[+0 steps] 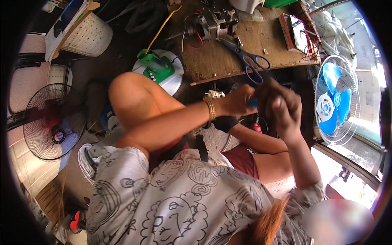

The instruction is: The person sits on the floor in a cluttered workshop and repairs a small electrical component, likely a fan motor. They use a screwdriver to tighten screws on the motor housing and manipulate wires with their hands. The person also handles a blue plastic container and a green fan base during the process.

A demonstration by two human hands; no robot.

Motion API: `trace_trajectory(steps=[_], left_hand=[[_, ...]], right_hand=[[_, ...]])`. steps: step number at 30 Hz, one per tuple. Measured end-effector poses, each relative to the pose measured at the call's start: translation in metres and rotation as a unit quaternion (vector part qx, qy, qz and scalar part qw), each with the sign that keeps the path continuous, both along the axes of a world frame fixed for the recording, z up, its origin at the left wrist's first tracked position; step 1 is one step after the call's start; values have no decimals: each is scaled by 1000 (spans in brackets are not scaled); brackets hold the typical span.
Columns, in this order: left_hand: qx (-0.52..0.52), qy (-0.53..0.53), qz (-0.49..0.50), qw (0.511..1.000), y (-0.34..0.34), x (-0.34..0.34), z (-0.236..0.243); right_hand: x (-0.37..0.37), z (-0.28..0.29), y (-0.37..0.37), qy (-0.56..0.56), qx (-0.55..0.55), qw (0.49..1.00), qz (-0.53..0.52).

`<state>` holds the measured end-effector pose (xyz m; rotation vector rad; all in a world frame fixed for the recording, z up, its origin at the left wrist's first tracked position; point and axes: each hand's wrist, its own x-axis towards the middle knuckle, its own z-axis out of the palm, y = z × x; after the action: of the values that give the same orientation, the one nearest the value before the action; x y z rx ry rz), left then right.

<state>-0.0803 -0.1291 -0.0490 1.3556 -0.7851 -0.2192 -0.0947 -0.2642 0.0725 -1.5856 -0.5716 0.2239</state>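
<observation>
My left hand (236, 101), with gold bangles (211, 108) at its wrist, is closed around a small blue piece (253, 102). Close against it, my right hand (282, 105) is closed too, its fingers curled and its thumb bent. What sits inside the right fingers is hidden. Just beyond the hands, dark-handled scissors (246, 59) lie over the near edge of the wooden table (228, 67). Farther back on the table rests a bare fan motor (209, 25) with loose red and pale wires.
A green and white fan base (163, 71) stands left of the table. At right is a fan with blue blades (337, 98); at left, a black fan cage (51, 122). A box with a white device and wires (300, 34) lies on the table's right. A perforated white bin (87, 36) stands back left.
</observation>
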Motion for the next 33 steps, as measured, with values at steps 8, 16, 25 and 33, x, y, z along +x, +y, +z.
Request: trace_trajectory(steps=[8, 16, 25, 33], left_hand=[[60, 20, 46, 997, -25, -35, -11], [17, 21, -30, 999, 0, -22, 22], [-16, 26, 15, 999, -20, -30, 23], [-87, 69, 302, 947, -31, -52, 20]], right_hand=[[-33, 91, 13, 589, -228, 752, -190], [-3, 76, 45, 626, -401, 647, -170], [3, 73, 52, 449, -594, 666, -39], [15, 86, 81, 220, -711, 647, 165]])
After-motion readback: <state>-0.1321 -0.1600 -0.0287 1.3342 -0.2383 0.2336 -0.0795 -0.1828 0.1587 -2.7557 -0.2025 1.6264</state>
